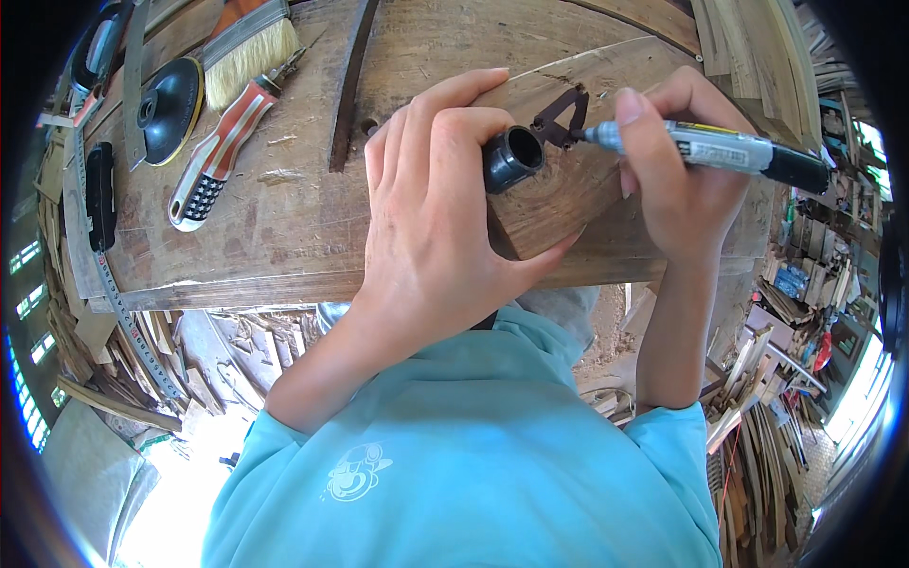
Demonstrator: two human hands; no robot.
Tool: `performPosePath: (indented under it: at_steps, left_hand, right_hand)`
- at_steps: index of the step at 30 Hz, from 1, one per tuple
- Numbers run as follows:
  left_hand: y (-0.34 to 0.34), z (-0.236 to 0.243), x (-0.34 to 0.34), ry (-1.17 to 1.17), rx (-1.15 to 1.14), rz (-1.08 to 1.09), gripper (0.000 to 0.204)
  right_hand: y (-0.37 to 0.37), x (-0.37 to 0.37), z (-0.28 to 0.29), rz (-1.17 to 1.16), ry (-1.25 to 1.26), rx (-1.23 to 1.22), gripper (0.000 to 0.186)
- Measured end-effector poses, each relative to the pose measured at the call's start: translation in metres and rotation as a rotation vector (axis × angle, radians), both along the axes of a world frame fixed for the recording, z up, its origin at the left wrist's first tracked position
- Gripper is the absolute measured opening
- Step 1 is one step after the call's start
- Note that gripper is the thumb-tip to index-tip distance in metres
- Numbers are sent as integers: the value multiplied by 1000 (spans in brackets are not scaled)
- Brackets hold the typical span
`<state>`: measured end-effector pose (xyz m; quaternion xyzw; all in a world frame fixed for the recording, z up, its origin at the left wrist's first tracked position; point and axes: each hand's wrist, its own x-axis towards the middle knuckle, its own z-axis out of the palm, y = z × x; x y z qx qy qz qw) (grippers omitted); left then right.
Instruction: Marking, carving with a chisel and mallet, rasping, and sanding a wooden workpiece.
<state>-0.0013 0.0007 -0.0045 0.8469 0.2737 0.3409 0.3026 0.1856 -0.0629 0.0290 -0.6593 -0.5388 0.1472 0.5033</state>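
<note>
My left hand rests on a wooden board, thumb stretched along its near edge. Its bent index finger grips a hollow black cap, the open end facing right. In my right hand is a silver-grey marker pen with a black back end, held between thumb and fingers. The pen's tip points left and meets a thick dark outline of angular strokes on the board. Whether the tip presses on the wood is too small to tell.
On the wooden workbench at left lie a bristle brush, a round black sanding pad, a flag-patterned tool handle, a black-handled tool and a tape measure blade. A dark metal strip lies nearer the middle. Wood scraps cover the floor.
</note>
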Motion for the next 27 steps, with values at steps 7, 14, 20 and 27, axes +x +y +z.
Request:
performPosePath:
  at_steps: [7, 14, 20, 27]
  left_hand:
    - [0, 0, 0, -4, 9, 2, 85]
    - [0, 0, 0, 1, 11, 8, 84]
    - [0, 0, 1, -9, 8, 2, 84]
    - [0, 1, 0, -4, 11, 3, 85]
  right_hand:
    - [3, -1, 3, -75, 136, -43, 26]
    - [3, 0, 4, -61, 113, -68, 26]
    - [1, 1, 3, -73, 76, -87, 26]
    - [0, 2, 0, -42, 66, -74, 25]
